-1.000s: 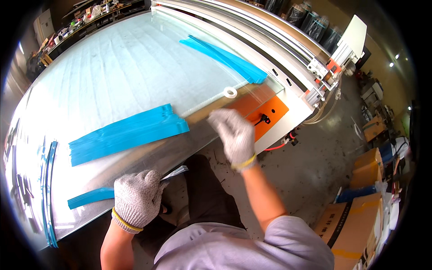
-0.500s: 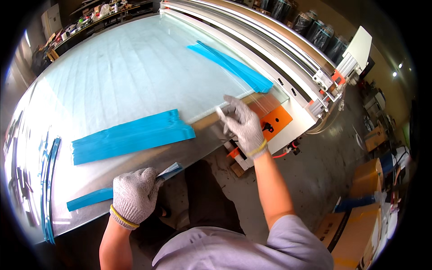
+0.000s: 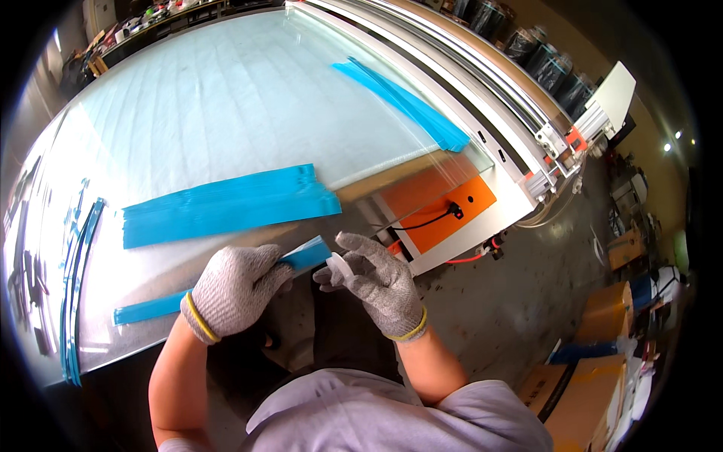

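My left hand point(image 3: 237, 290), in a grey knit glove with a yellow cuff, is closed around a narrow stack of blue strips point(image 3: 151, 307) at the table's near edge. The stack's right end sticks out past my thumb, raised toward my other hand. Just beside that end is my right hand point(image 3: 376, 286), gloved alike, its fingers curved and apart. A whitish, translucent piece shows at its fingers; whether it is held or stuck on, I cannot tell. Beyond my hands, a wide stack of blue strips point(image 3: 233, 207) lies on the glass-like tabletop point(image 3: 203, 113).
Another fanned blue stack point(image 3: 407, 105) lies at the far right, beside a long machine with rollers point(image 3: 467, 75). Thin blue strips point(image 3: 83, 286) lie at the left. An orange panel point(image 3: 444, 218) with a black cable is at the table's right corner. Cardboard boxes point(image 3: 584, 392) stand on the floor.
My right hand has come down and left, to the raised end of the narrow stack. My left hand has shifted slightly up and right, still gripping the strips.
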{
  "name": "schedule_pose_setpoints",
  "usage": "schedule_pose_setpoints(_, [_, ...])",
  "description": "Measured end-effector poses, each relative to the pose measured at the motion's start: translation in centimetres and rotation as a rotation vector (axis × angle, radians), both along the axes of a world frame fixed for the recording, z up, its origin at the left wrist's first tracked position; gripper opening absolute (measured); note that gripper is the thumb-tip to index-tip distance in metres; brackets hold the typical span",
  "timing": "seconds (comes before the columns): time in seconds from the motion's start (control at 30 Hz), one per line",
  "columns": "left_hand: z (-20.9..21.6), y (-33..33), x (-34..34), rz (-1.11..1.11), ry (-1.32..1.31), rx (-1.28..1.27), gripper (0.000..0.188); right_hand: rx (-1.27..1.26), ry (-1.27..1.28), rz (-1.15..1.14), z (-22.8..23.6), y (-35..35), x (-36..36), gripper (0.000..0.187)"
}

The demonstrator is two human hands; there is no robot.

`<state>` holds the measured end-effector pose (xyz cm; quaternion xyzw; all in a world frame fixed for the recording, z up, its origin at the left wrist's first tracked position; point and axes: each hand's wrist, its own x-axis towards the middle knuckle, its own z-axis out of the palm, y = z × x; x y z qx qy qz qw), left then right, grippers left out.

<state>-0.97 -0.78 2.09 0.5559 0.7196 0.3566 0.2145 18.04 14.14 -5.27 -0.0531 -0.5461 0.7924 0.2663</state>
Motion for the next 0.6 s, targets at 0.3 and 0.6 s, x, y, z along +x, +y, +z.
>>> schedule_pose_setpoints(0.3, [0.8,0.9,-1.0,0.008,-0.152,-0.173,0.024,0.114,0.006,-0.048,-0.4,-0.9,-0.1,0.019])
schedule_pose_setpoints(0.6, [0.5,1.2,0.3,-0.041,-0.246,-0.169,0.024,0.322,0.018,-0.245,0.6,-2.5,-1.0,0.02])
